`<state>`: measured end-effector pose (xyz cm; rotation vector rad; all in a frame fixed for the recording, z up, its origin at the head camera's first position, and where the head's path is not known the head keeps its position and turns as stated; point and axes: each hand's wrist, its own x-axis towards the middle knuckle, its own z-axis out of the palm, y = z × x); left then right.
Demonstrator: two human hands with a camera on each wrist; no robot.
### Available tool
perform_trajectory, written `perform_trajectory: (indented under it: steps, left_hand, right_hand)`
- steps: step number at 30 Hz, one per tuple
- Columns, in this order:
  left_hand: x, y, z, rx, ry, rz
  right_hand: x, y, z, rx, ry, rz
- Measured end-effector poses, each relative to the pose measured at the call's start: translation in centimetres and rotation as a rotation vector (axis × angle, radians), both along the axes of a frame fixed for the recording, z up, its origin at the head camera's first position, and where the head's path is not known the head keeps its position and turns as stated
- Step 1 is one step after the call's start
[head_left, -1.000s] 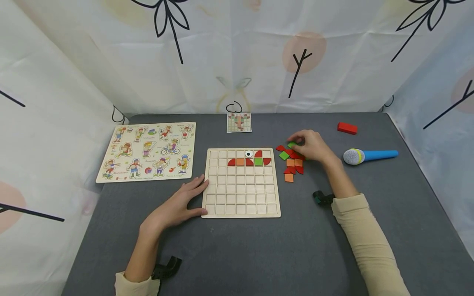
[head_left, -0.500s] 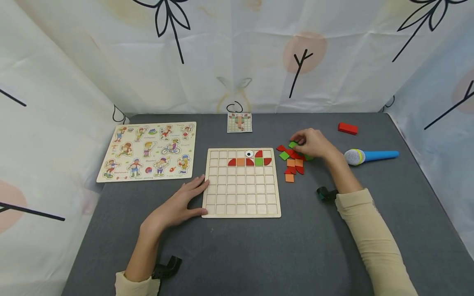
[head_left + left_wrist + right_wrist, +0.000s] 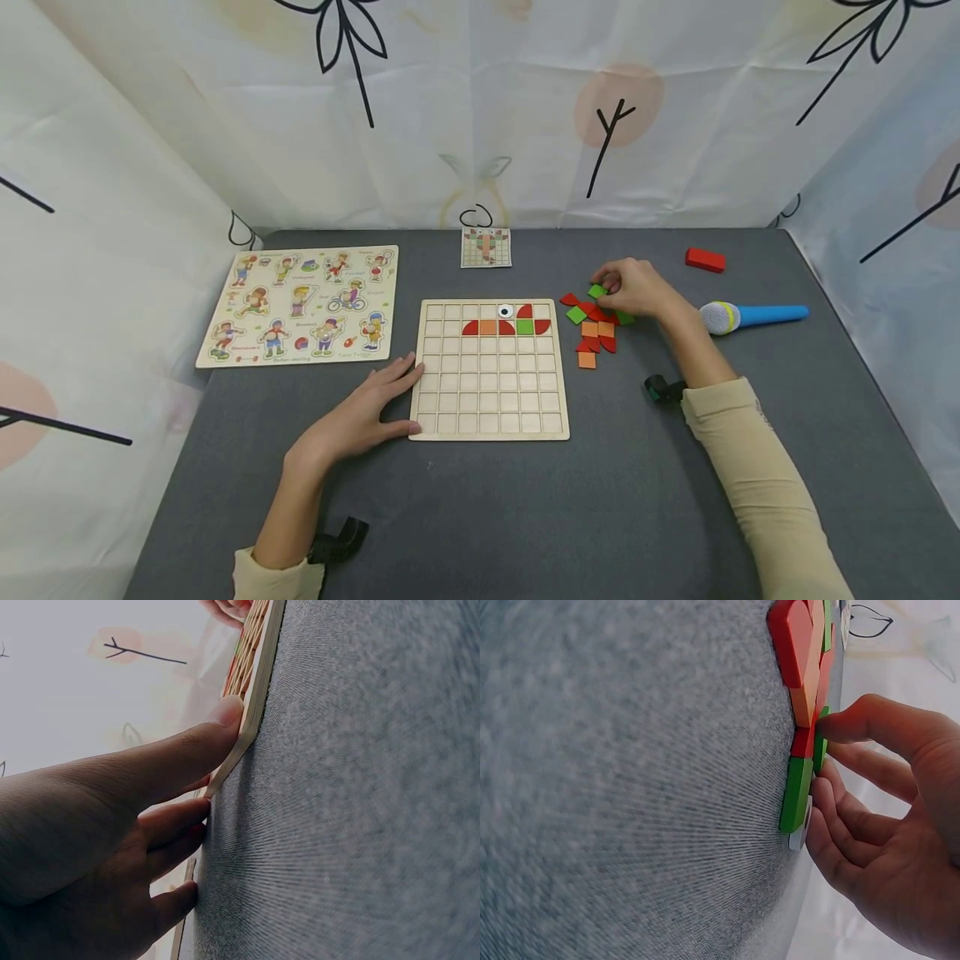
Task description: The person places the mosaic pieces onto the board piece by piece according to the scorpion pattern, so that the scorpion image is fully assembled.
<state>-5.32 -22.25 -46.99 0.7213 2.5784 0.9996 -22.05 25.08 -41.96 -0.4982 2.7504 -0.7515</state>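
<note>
A wooden grid board (image 3: 465, 375) lies mid-table with red, orange and green tiles and a white eye tile (image 3: 506, 312) in its top rows. My left hand (image 3: 360, 421) rests at its left edge, thumb at the near corner (image 3: 247, 735) and fingers spread along the side. To the board's right, my right hand (image 3: 637, 290) is over a loose pile of tiles. Its thumb and forefinger pinch a green square tile (image 3: 822, 742). Below the fingers, another green tile (image 3: 796, 795) and a white tile (image 3: 801, 826) lie on the cloth. Orange squares (image 3: 589, 329) and red tiles make up the pile.
A small pattern card (image 3: 486, 248) stands behind the board. At the left lies a wooden picture puzzle (image 3: 300, 304). A toy microphone (image 3: 753, 317) and a red block (image 3: 705, 260) are on the right. Patterned fabric walls (image 3: 510, 108) border the grey table (image 3: 510, 517).
My right hand has shifted slightly right, and the green square tile at its fingertips has moved with it. Another green tile has come into sight below the hand. My left hand has stayed put.
</note>
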Motion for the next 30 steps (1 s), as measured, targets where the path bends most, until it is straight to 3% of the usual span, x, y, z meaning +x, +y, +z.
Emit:
perform_trajectory:
  steps: [4,9,13,20,25,27,30]
  left_hand:
    - [0.0,0.0,0.2,0.007,0.006,-0.004]
    - [-0.1,0.2,0.7,-0.037,-0.047,0.011]
    - [-0.2,-0.2,-0.4,-0.016,-0.023,0.001]
    - [-0.1,-0.2,-0.4,-0.008,0.002,-0.005]
    - [0.1,0.3,1.0,0.009,-0.009,-0.01]
    - [0.1,0.3,1.0,0.009,-0.017,0.0]
    - [0.0,0.0,0.2,-0.005,-0.005,0.002]
  right_hand:
    - [0.1,0.1,-0.1,-0.002,0.021,-0.015]
    - [0.5,-0.4,-0.1,-0.055,0.025,-0.035]
    - [1.2,-1.7,0.0,-0.126,0.013,-0.03]
    - [2.5,-4.7,0.4,-0.236,0.02,0.049]
    - [3.3,-7.1,0.6,-0.297,0.008,0.11]
    - [3.6,-8.2,0.7,-0.306,0.003,0.139]
    - [3.9,-9.9,0.6,-0.31,0.0,0.184]
